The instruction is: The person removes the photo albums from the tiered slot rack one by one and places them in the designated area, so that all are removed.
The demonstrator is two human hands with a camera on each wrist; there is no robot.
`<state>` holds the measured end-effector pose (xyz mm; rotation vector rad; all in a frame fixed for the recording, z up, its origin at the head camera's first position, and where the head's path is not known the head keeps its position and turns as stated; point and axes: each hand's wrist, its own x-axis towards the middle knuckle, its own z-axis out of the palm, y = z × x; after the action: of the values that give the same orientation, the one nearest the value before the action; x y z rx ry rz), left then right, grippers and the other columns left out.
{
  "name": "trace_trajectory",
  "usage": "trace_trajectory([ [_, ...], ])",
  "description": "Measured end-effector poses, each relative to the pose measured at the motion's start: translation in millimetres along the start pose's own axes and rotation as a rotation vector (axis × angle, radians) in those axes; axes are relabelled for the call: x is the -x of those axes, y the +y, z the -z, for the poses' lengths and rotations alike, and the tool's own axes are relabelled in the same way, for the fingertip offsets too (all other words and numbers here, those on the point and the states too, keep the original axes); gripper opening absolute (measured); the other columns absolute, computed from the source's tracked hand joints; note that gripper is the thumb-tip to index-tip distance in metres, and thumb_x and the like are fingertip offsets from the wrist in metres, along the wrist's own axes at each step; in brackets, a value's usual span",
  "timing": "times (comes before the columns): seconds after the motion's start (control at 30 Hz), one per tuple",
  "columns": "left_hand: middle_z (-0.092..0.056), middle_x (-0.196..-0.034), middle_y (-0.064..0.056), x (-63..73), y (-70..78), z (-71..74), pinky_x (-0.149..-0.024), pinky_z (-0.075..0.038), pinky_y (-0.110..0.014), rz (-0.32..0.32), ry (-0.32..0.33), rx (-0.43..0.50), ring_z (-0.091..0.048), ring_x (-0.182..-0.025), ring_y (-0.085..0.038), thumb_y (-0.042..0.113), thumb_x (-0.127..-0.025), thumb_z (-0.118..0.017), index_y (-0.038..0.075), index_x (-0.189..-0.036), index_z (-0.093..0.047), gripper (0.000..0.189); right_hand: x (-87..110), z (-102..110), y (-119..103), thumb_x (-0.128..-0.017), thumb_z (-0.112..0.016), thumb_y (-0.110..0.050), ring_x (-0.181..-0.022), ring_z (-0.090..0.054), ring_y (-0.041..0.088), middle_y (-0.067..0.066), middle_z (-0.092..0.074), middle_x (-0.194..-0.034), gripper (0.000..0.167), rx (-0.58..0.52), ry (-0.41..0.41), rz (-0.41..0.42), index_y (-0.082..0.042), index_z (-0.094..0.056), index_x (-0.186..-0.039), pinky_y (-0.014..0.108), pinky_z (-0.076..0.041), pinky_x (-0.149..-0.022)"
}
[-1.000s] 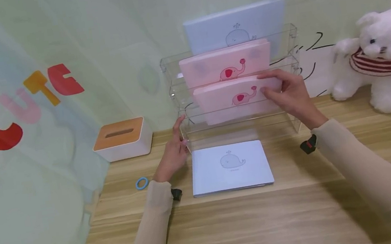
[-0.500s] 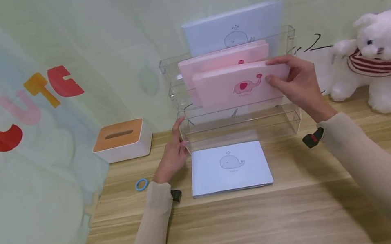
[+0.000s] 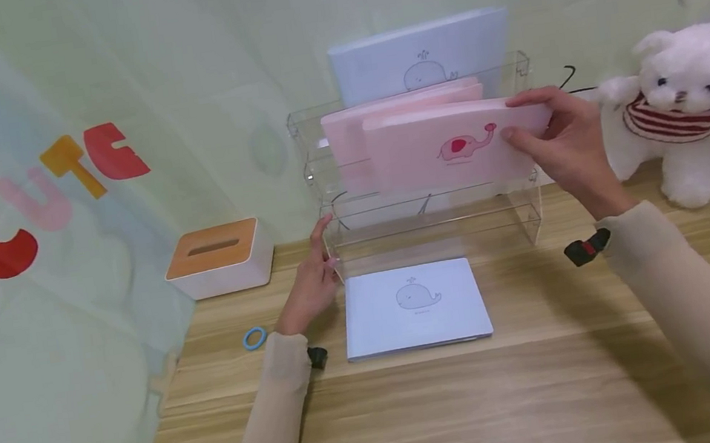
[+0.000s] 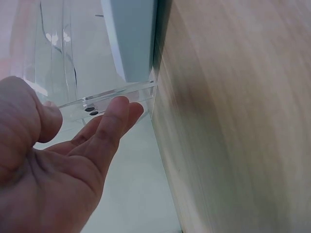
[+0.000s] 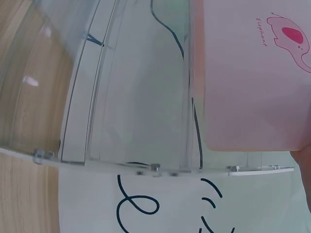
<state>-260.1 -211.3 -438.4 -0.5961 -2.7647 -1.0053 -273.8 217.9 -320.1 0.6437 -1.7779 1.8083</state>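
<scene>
Pink rectangular booklet with a red-and-pink elephant drawing (image 3: 439,147): upright, in front of the middle tier of the clear acrylic tiered rack (image 3: 527,214), its lower edge just above the front rail. The right hand (image 3: 567,141) pinches it at the top right corner, thumb on the cover. Change: a second ago it sat lower, behind that rail; it has since risen and shifted right, so I judge it is now free of the front tier; contact with the pink booklet behind (image 3: 345,148) cannot be told. Left hand (image 3: 310,287) has its fingers extended against the rack's left side panel (image 4: 121,92), likely steadying it. Pale blue whale booklet (image 3: 417,56) stands in the rear tier; another pale whale booklet (image 3: 416,314) lies flat before the rack on the wood-grain table (image 3: 434,413).
</scene>
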Motion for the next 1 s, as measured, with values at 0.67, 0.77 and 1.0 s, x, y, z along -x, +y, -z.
trace_trajectory([
  [0.67, -0.056, -0.082, -0.012, 1.3, 2.0, 1.3, -0.072, -0.053, -0.035, 0.028, -0.01, 0.0, -0.054, -0.069, -0.021, 0.002, -0.111, -0.05, 0.035, -0.168, -0.008, 0.078, 39.4, 44.3, -12.2, -0.087, -0.079, 0.012, -0.096, -0.077, 0.007, -0.001, -0.075, -0.119, 0.038, 0.17, 0.064, -0.068, 0.009, -0.072, -0.124, 0.015, -0.06, -0.084],
  [0.77, -0.055, -0.081, -0.012, 1.4, 2.2, 1.1, -0.07, -0.052, -0.035, 0.014, -0.006, 0.003, -0.053, -0.068, -0.021, 0.001, -0.11, -0.051, 0.033, -0.168, -0.009, 0.078, 45.7, 50.0, -15.8, -0.087, -0.079, 0.013, -0.092, -0.077, 0.005, -0.003, -0.076, -0.117, 0.037, 0.223, 0.053, -0.06, 0.01, -0.071, -0.122, 0.014, -0.06, -0.083],
  [1.0, -0.055, -0.083, -0.012, 1.0, -0.1, 0.9, -0.071, -0.052, -0.033, 0.035, -0.015, 0.015, -0.053, -0.069, -0.02, 0.0, -0.11, -0.049, 0.038, -0.168, -0.007, 0.081, 60.8, 58.7, -19.4, -0.086, -0.078, 0.016, -0.088, -0.076, 0.004, -0.003, -0.077, -0.114, 0.037, 0.22, 0.04, -0.082, 0.012, -0.07, -0.121, 0.013, -0.06, -0.079],
])
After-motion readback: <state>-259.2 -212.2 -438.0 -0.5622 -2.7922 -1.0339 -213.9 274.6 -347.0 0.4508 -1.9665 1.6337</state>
